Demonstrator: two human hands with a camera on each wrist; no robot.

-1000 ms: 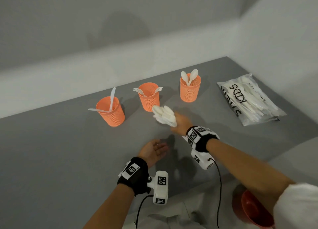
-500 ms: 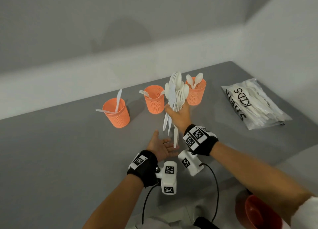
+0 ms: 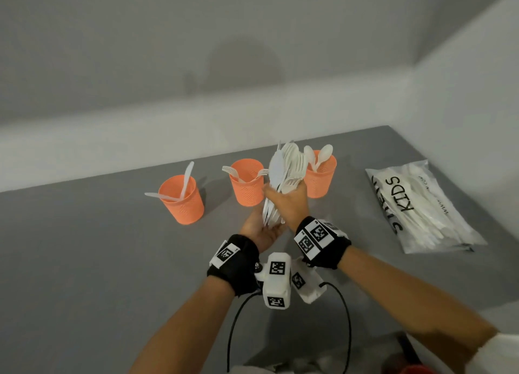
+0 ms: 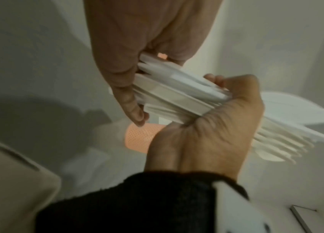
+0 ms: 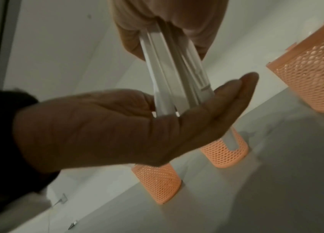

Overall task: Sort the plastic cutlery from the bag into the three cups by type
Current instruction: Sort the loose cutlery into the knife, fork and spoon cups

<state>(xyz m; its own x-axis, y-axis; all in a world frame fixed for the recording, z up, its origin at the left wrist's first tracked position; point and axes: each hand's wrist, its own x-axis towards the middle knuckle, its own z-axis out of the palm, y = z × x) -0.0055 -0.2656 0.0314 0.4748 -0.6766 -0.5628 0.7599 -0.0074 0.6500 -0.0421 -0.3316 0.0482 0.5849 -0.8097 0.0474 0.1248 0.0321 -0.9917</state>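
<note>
My right hand (image 3: 289,202) grips a bundle of white plastic cutlery (image 3: 286,165) upright above the grey table, heads up, in front of the middle and right cups. My left hand (image 3: 258,230) lies palm-up under it; in the right wrist view its fingers (image 5: 234,94) are straight and the handle ends (image 5: 169,107) rest on the palm. Three orange mesh cups stand in a row: the left cup (image 3: 182,202) holds knives, the middle cup (image 3: 245,185) forks, the right cup (image 3: 321,179) spoons. The clear bag (image 3: 421,208) with more cutlery lies at the right.
The grey table (image 3: 84,261) ends at a white wall behind the cups and at the right of the bag. A red-orange object (image 3: 412,369) shows at the bottom right edge, below the table's near edge. Cables hang from both wrist cameras.
My right hand raised the cutlery bundle from low over the table to upright. My left hand moved up and forward beneath it, and the handle ends now rest on its palm.
</note>
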